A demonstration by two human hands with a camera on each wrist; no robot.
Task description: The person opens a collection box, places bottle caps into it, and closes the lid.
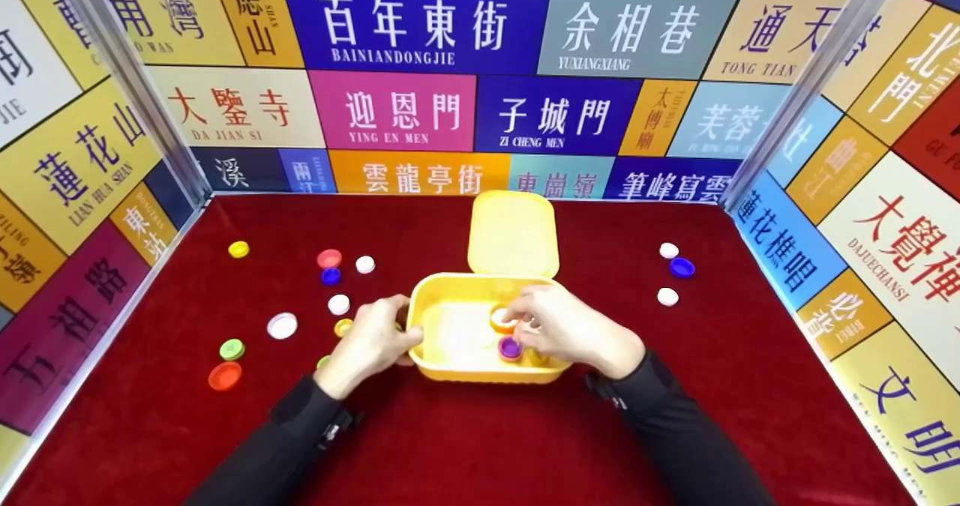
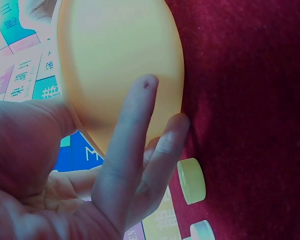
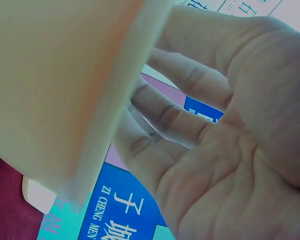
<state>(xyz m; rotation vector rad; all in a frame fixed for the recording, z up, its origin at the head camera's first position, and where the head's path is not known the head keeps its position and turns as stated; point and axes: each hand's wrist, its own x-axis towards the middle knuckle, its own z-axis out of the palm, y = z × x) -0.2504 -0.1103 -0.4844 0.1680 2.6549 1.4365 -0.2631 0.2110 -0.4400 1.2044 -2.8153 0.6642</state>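
Note:
A yellow plastic box with rounded corners sits on the red cloth. My left hand grips its left end, the thumb over the rim and the fingers along the outer wall, as the left wrist view shows. Over the right side my right hand reaches in, fingers bent downward. Its fingertips are right at an orange cap with a white middle and a purple cap in the box; I cannot tell whether they pinch one. In the right wrist view the box wall hides those fingertips.
Behind the box lies a yellow lid. Several bottle caps lie to the left, among them a red-orange cap and a larger white cap. At right are a blue cap and two white ones. Sign-printed panels enclose three sides.

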